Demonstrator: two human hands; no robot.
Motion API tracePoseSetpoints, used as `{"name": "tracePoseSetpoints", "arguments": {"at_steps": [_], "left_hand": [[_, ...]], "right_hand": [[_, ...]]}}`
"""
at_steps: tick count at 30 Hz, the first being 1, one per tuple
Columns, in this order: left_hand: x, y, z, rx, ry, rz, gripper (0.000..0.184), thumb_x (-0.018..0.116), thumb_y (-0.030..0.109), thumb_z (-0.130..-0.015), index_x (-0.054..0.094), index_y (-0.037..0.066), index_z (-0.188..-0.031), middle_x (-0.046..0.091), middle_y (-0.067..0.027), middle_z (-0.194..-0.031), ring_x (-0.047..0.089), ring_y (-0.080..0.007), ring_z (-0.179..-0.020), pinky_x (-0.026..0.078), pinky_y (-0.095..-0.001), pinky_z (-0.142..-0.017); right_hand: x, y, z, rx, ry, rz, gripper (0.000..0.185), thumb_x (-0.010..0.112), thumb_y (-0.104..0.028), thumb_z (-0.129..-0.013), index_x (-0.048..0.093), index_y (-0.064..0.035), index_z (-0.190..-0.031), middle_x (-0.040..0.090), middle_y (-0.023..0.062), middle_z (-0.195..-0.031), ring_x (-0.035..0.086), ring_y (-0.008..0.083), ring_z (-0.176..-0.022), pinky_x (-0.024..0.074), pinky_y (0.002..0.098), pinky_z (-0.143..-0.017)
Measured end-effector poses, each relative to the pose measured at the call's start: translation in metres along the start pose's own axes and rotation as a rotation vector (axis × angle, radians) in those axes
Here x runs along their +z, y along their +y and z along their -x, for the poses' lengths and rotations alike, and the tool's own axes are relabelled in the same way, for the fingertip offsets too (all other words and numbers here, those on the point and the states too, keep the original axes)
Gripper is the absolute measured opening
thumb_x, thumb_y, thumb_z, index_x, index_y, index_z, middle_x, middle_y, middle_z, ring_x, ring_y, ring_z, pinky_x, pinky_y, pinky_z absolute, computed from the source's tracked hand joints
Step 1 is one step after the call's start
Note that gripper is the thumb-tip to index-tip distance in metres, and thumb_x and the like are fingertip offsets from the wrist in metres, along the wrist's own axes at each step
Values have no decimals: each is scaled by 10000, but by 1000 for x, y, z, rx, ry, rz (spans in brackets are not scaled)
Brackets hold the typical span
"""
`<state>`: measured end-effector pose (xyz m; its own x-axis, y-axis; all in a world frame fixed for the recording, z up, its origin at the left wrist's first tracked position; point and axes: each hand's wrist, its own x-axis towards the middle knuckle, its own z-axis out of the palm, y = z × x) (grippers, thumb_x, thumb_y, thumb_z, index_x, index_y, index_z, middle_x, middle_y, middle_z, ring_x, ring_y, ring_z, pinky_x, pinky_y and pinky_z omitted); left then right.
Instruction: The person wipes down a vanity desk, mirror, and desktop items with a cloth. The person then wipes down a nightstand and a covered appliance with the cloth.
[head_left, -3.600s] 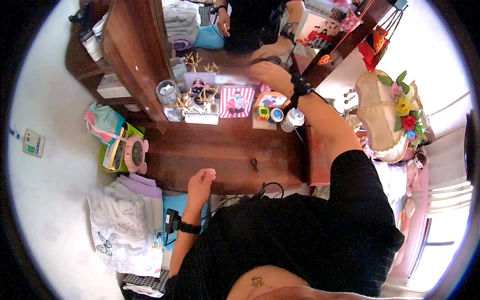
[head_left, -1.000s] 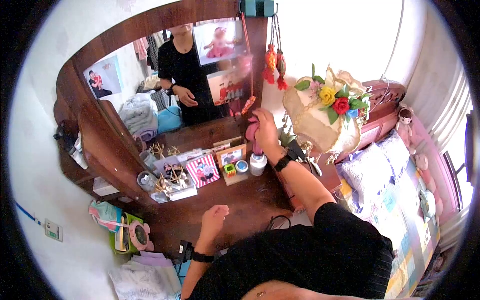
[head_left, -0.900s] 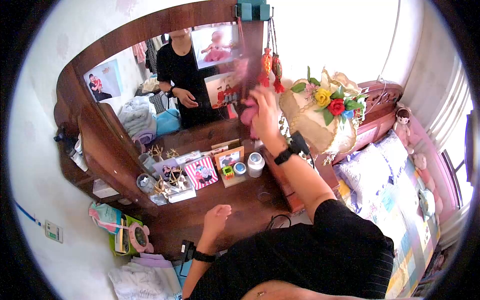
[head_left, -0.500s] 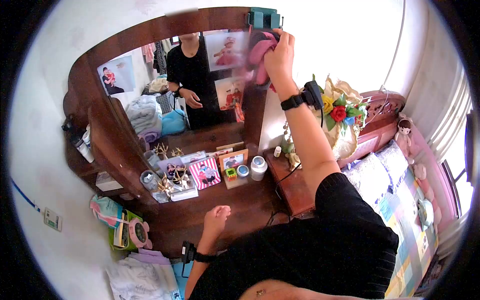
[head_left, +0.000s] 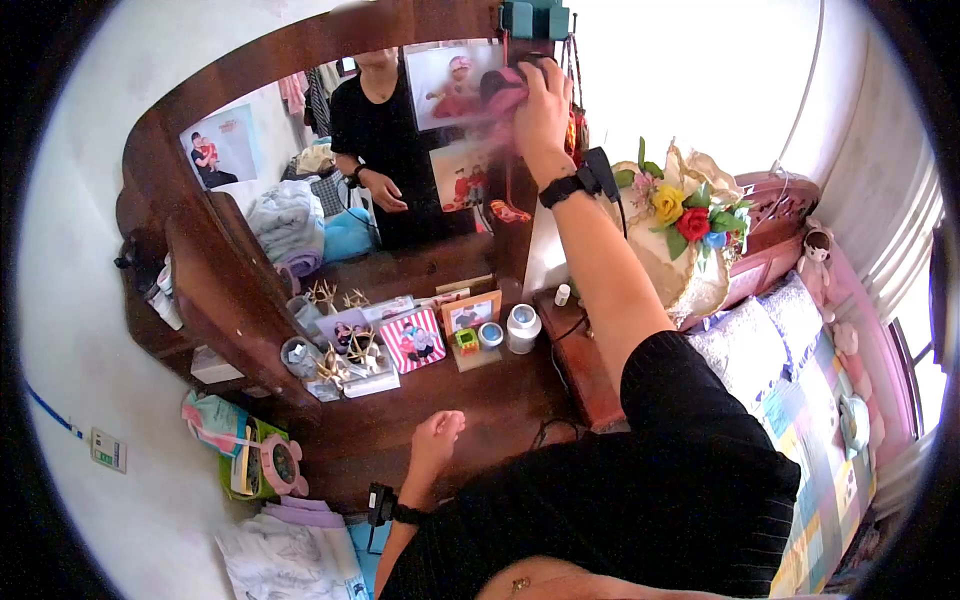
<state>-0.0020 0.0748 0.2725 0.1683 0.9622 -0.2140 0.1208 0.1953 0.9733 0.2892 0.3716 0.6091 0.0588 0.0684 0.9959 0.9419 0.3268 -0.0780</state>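
High at the mirror's right side, my right hand is closed on a soft pink and black cloth. The cloth is pressed against the mirror beside the upper photo, and part of it is hidden by my fingers. Just below hangs a second photo, with a red ornament at its right. My left hand hovers low over the dresser top, its fingers loosely curled with nothing seen in them.
Picture frames, gold antler ornaments and a white jar stand under the mirror. A green holder sits on the mirror's top corner. To the right are artificial flowers and a bed; a pink clock is at lower left.
My right hand has moved slightly down and left with the cloth, towards the upper photo. Hanging coloured straps and the red ornament now show more. My left hand stays about where it was.
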Motion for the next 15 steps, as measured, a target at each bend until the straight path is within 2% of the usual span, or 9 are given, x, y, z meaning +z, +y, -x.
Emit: {"name": "tracePoseSetpoints", "arguments": {"at_steps": [2,3,6,8,11,15], "left_hand": [[-1,2,-3,-26,-46,-64,367,537,311,-1044,700,2,-1158,734,-78,-1113,706,-164,-1018,555,-286,-869],[-1,1,-3,-29,-48,-52,365,538,309,-1044,700,1,-1155,734,-77,-1111,706,-164,-1016,554,-286,-866],[-2,-9,-7,-35,-50,-51,361,543,304,-1041,701,-2,-1150,735,-76,-1103,706,-163,-1013,554,-284,-860],[-7,-20,-11,-32,-48,-88,360,549,303,-1039,700,-4,-1150,736,-74,-1099,706,-161,-1012,553,-283,-855],[-6,-23,-5,10,31,-41,368,628,335,-985,727,-7,-1079,760,-74,-946,700,-143,-864,538,-287,-765],[-8,-23,6,-46,56,-43,355,640,329,-982,731,0,-1078,752,-67,-932,678,-125,-848,530,-277,-762]], "right_hand": [[-1,-3,16,27,2,-14,493,609,92,-772,639,-72,-1237,519,179,-1375,488,436,-1217,469,508,-1016],[-4,-7,22,52,-12,-35,472,575,70,-821,633,-84,-1263,528,180,-1371,499,432,-1245,448,489,-1053],[-1,-5,48,111,-18,-25,463,579,58,-839,617,-72,-1282,519,185,-1380,497,428,-1248,447,488,-1049],[1,-4,68,139,-22,-60,483,584,84,-829,605,-58,-1290,494,222,-1390,488,448,-1246,440,497,-1051],[4,1,109,168,-72,-67,528,609,118,-794,596,-49,-1295,456,255,-1394,456,469,-1254,412,515,-1073],[-8,-4,176,288,-209,-97,572,598,131,-775,559,-38,-1320,417,243,-1405,412,478,-1272,361,519,-1108]]}}
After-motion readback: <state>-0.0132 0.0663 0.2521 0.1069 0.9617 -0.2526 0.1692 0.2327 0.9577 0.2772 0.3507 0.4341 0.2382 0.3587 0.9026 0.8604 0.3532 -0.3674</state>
